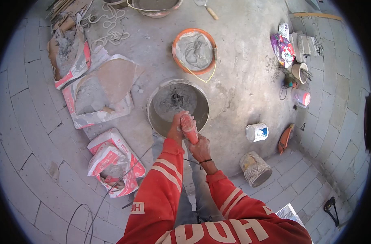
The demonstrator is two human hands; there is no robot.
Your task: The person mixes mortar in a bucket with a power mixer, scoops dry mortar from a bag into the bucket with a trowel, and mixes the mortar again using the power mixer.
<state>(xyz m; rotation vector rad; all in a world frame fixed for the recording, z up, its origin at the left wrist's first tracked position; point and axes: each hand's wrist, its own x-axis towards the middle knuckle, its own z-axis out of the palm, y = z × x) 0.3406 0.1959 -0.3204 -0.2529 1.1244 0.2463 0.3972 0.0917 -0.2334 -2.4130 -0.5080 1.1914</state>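
Both my hands are closed around a dusty red power drill [189, 128], which points down into a large grey bucket [203, 106]. My left hand [176, 126] wraps the front part of the drill. At its rear end, my right hand [200, 149] grips the body. Wet grey mortar [167, 101] fills the bottom of the bucket, with a dark churned spot where the drill's tip points. The shaft is mostly hidden by the drill and my left hand. Just beyond stands an orange bucket [214, 61] holding smooth grey mix.
Torn cement bags [134, 168] lie to the left, near a power cord [99, 207]. A trowel [212, 13] and a wide basin [157, 15] are at the far side. On the right are a white can [257, 132] and a tipped, dirty bucket [255, 168].
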